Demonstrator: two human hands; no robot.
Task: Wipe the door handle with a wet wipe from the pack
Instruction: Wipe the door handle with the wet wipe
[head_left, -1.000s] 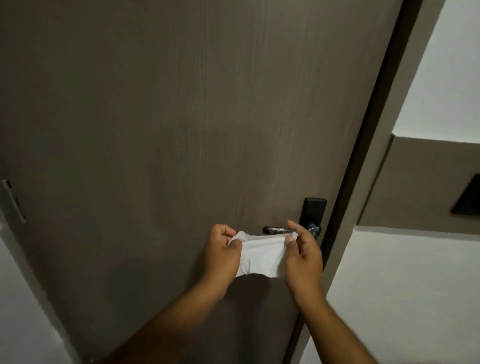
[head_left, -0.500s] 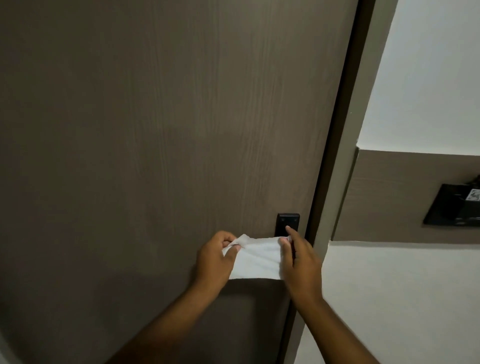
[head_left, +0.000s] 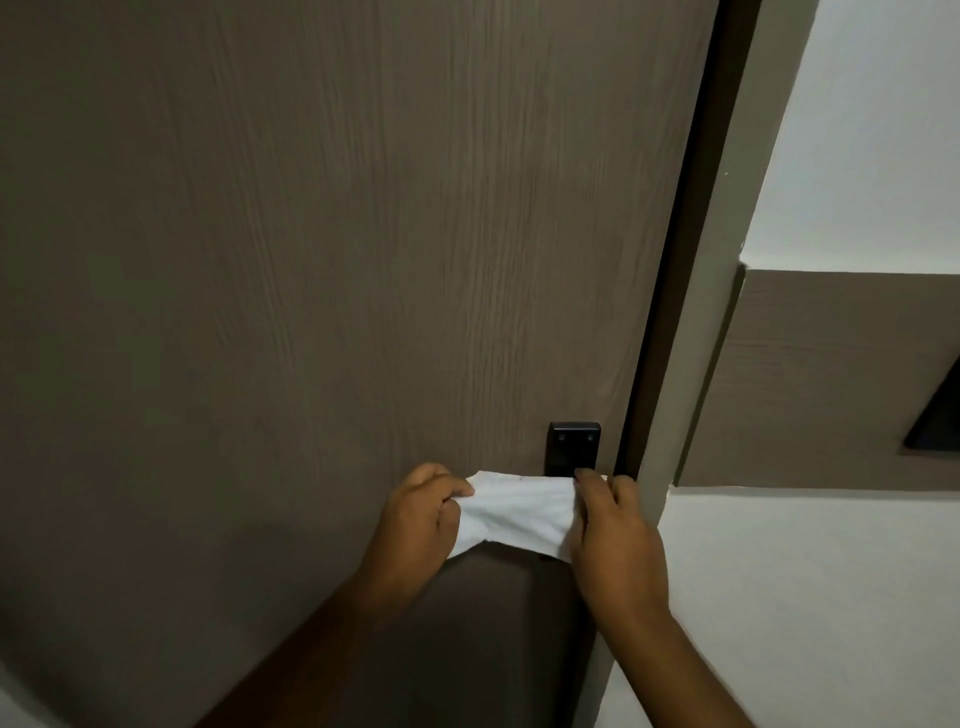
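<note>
A white wet wipe (head_left: 519, 512) is stretched between my two hands in front of the brown door (head_left: 337, 260). My left hand (head_left: 418, 519) pinches its left end and my right hand (head_left: 610, 535) grips its right end. The wipe hangs just below the black handle plate (head_left: 574, 447) and covers the lever, which is hidden behind it. The wipe pack is not in view.
The dark door edge and grey frame (head_left: 691, 312) run down the right side. Beyond it is a white wall with a brown panel (head_left: 810, 384) carrying a black fixture (head_left: 935, 426) at the far right.
Both hands moved the spread wipe up against the door at the handle. The metal lever seen a second ago is now covered by the wipe.
</note>
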